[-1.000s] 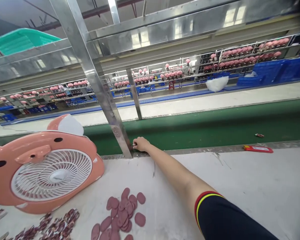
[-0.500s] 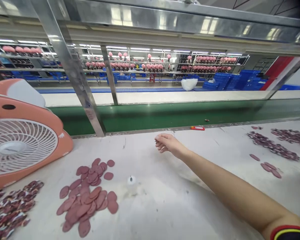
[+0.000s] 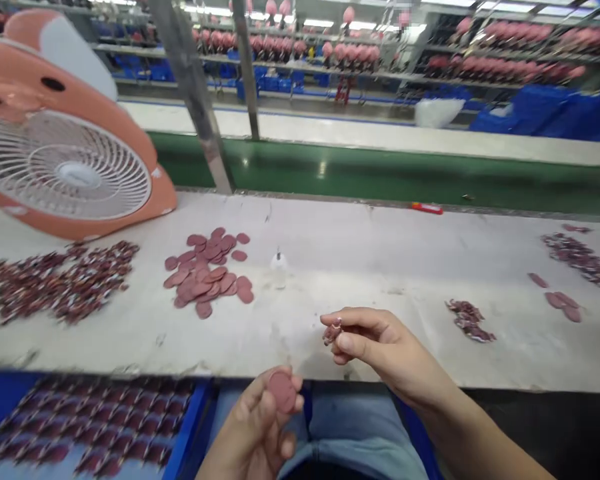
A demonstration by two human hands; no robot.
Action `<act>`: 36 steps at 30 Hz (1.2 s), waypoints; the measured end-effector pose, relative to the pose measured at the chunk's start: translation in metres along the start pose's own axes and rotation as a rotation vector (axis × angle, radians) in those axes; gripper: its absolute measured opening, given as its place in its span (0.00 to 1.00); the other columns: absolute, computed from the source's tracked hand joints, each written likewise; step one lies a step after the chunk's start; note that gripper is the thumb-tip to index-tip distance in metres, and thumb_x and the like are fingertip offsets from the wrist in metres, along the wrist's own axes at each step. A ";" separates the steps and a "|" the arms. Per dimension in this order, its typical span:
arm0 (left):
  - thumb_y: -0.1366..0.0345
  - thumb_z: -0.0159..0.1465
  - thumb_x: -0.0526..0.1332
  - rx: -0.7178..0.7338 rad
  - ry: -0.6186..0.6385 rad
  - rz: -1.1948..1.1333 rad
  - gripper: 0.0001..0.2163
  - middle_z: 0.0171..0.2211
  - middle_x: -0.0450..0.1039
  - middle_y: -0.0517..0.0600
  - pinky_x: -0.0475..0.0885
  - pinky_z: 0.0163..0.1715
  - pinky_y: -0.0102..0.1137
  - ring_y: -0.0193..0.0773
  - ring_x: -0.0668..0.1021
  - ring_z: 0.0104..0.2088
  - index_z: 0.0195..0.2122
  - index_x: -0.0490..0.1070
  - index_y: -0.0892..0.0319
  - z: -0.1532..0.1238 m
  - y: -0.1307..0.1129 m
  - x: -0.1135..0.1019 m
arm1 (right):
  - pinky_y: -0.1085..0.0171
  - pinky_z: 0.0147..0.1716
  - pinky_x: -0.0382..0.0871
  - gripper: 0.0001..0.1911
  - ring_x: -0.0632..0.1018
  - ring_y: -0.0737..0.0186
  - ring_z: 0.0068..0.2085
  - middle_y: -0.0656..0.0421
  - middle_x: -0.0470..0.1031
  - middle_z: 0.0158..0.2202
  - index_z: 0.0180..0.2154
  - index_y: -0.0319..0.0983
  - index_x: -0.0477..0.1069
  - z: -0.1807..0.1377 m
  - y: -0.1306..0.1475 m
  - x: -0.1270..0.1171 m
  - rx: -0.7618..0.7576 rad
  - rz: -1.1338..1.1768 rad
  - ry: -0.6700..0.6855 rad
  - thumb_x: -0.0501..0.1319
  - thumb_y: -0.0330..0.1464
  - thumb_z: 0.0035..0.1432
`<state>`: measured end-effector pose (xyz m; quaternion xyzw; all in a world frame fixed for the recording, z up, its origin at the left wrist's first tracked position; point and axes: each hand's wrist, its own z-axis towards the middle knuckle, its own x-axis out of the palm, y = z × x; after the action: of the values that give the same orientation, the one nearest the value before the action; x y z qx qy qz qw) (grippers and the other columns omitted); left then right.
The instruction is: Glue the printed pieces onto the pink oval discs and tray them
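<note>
At the table's front edge, my left hand grips a flat, round reddish-brown disc between thumb and fingers. My right hand, just above the tabletop, pinches a small maroon-and-white piece; its exact kind is too small to make out. The two hands are apart. Beyond them to the left lies a loose pile of similar discs. A small heap of maroon pieces is on the table to the right of my right hand.
An orange fan stands at the left behind a larger heap of maroon pieces. Below the edge, a blue tray holds rows of dark maroon items. A red object lies by the green belt. Several discs lie far right.
The view has tilted down. My right hand has come back from the table's far side toward the front edge. My left hand with the disc and the blue tray are now in view.
</note>
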<state>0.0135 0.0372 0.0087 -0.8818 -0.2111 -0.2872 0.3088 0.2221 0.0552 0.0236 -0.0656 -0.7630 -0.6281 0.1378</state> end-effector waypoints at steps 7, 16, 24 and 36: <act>0.57 0.50 0.74 0.007 0.121 0.034 0.15 0.32 0.75 0.48 0.69 0.20 0.19 0.31 0.78 0.30 0.35 0.80 0.59 -0.009 0.008 -0.009 | 0.69 0.32 0.76 0.10 0.79 0.64 0.35 0.60 0.79 0.36 0.43 0.50 0.79 -0.019 0.016 0.025 -0.138 -0.417 0.131 0.66 0.31 0.59; 0.55 0.52 0.73 0.012 0.249 0.029 0.13 0.24 0.72 0.46 0.70 0.20 0.18 0.28 0.75 0.25 0.26 0.77 0.61 -0.011 0.011 -0.015 | 0.70 0.32 0.74 0.14 0.78 0.67 0.33 0.63 0.78 0.34 0.45 0.54 0.77 -0.023 0.018 0.034 -0.237 -0.615 0.286 0.66 0.30 0.61; 0.53 0.48 0.74 -0.015 0.213 0.028 0.15 0.23 0.73 0.46 0.71 0.19 0.19 0.29 0.77 0.24 0.24 0.76 0.61 -0.010 0.009 -0.014 | 0.68 0.32 0.73 0.15 0.79 0.66 0.33 0.62 0.78 0.34 0.49 0.53 0.75 -0.021 0.021 0.034 -0.283 -0.700 0.339 0.65 0.30 0.62; 0.52 0.49 0.73 -0.038 0.198 0.042 0.16 0.21 0.73 0.45 0.70 0.19 0.18 0.27 0.75 0.21 0.23 0.75 0.60 -0.009 0.012 -0.015 | 0.68 0.31 0.74 0.13 0.79 0.66 0.33 0.62 0.79 0.34 0.46 0.50 0.76 -0.018 0.026 0.036 -0.291 -0.760 0.402 0.64 0.27 0.62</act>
<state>0.0051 0.0196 -0.0004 -0.8591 -0.1554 -0.3705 0.3171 0.1978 0.0401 0.0621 0.3236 -0.5949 -0.7351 0.0324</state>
